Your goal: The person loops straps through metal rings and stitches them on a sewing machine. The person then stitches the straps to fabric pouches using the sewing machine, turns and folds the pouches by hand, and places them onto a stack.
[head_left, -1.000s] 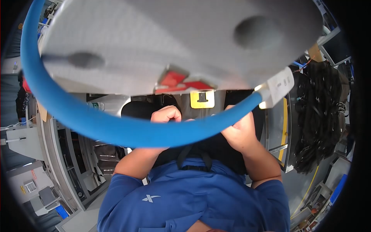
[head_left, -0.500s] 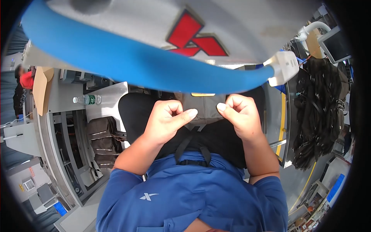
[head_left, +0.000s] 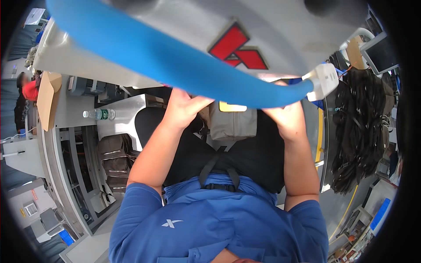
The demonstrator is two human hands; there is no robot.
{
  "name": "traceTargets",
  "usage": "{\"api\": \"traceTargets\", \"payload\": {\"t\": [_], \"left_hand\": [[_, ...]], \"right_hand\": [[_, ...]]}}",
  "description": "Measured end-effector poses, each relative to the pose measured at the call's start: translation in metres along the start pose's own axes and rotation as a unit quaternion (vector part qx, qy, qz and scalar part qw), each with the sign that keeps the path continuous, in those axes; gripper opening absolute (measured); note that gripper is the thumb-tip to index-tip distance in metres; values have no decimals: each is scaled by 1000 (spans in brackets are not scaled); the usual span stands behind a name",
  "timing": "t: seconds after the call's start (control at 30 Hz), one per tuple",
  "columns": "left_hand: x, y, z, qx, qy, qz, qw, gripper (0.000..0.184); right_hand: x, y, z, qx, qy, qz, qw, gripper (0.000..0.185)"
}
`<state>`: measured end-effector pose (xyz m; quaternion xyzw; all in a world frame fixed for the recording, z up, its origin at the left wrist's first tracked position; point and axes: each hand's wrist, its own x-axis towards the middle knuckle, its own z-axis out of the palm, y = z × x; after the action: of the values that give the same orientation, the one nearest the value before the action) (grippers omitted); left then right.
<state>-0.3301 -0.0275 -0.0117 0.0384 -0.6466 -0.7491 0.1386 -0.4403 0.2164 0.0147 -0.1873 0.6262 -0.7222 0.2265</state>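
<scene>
My left hand [head_left: 184, 107] is raised in front of my lap, thumb pointing inward. Its fingertips pass behind a blue curved band [head_left: 175, 72] in the foreground. Across from it, my right hand [head_left: 289, 120] also reaches up behind the band's right end, so its fingers are hidden. Whether either hand holds anything cannot be seen. Between the two hands lies a grey fabric piece [head_left: 232, 125], boxy like a pouch. A yellow-edged label [head_left: 232, 107] shows just above it, partly covered by the band.
Overhead is a grey machine head [head_left: 175, 26] with a red emblem; a white connector [head_left: 323, 82] ends the band. A water bottle [head_left: 100, 114] lies at left above stacked dark fabric pieces [head_left: 116, 162]. Dark straps [head_left: 359, 131] hang at right. A person in red [head_left: 30, 90] is far left.
Both hands have moved up and away from my body, from pinched poses over my lap to behind the blue band. The machine head and band have shifted in view.
</scene>
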Motion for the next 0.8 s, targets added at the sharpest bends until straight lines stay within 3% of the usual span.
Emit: {"api": "traceTargets", "payload": {"t": [0.07,0.17,0.23,0.37,0.5,0.57,0.67,0.8], "left_hand": [[1,-14,-4,-9,51,-27,998,33],[4,-29,-7,-20,59,-24,998,34],[9,-32,-15,-2,34,-11,999,33],[14,-39,-16,-134,-6,77,988,26],[14,-59,-21,-230,-41,69,970,26],[11,-80,-36,-193,18,49,980,25],[11,-83,-35,-194,55,11,979,23],[14,-60,-18,-233,37,-1,972,21]], "right_hand": [[18,1,-5,-66,-19,-73,995,44],[49,21,-13,-181,-51,-115,975,57],[53,41,-18,-194,-66,-102,974,60],[58,67,-21,-106,-83,-77,988,62],[59,52,-11,-150,-86,-176,969,60],[56,50,-9,-102,-88,-161,978,57],[50,54,-8,56,-88,-60,993,52],[53,64,-15,49,-91,-12,995,51]]}}
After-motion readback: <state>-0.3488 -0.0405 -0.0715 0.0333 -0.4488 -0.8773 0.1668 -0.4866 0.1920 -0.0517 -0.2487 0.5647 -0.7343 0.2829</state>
